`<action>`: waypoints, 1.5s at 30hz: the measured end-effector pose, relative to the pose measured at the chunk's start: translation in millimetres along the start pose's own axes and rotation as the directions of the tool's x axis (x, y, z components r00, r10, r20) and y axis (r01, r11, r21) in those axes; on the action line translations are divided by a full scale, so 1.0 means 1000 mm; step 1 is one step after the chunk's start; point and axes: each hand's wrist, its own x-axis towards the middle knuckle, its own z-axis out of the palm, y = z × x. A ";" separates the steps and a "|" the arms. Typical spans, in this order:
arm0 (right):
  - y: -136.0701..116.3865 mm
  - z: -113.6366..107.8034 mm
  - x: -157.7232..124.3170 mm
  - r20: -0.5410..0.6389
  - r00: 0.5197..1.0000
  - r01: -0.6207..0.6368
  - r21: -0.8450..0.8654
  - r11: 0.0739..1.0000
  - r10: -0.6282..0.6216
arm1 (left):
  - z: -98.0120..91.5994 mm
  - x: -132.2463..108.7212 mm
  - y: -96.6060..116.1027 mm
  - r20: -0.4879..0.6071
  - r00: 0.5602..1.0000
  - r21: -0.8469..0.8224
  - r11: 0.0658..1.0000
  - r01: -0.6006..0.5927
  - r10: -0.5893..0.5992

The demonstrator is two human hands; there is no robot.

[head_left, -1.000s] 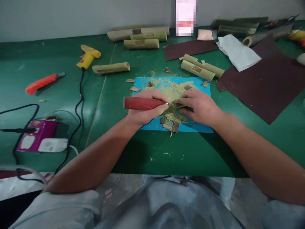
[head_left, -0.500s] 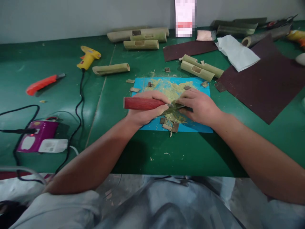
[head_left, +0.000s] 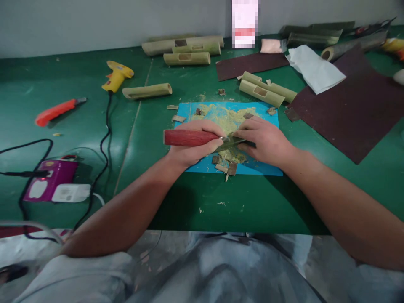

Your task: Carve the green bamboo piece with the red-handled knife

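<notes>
Smooth red cylindrical handle (head_left: 188, 137) clasped by closed left hand (head_left: 193, 150); thin bamboo strip (head_left: 229, 144), at 3 o'clock, pinched by right hand (head_left: 268, 141) fingers (head_left: 250, 126).

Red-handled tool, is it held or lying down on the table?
Held: the left hand is closed around the red-handled tool, above the blue mat.

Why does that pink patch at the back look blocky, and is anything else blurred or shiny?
In the head view, the pink-and-white patch by the wall is pixelated; the orange utility knife looks smeared; the green table shows a soft sheen left of the blue mat; dark shadows lie under both forearms.
</notes>
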 end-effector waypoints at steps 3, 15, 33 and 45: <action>0.000 0.000 0.000 0.005 1.000 -0.003 0.004 1.000 0.003 | -0.001 0.000 -0.001 -0.005 1.000 0.022 1.000 -0.018 0.018; 0.000 0.001 -0.001 -0.016 1.000 0.012 -0.009 1.000 -0.012 | 0.001 0.002 -0.003 -0.048 0.995 0.001 0.996 -0.084 0.084; 0.000 0.000 -0.001 -0.013 1.000 -0.002 0.008 1.000 0.002 | 0.003 -0.003 -0.006 -0.103 0.986 -0.020 0.991 -0.135 0.132; -0.002 -0.002 0.000 0.015 0.999 -0.029 0.009 1.000 0.029 | 0.003 -0.001 0.001 -0.021 1.000 0.062 0.998 -0.001 0.002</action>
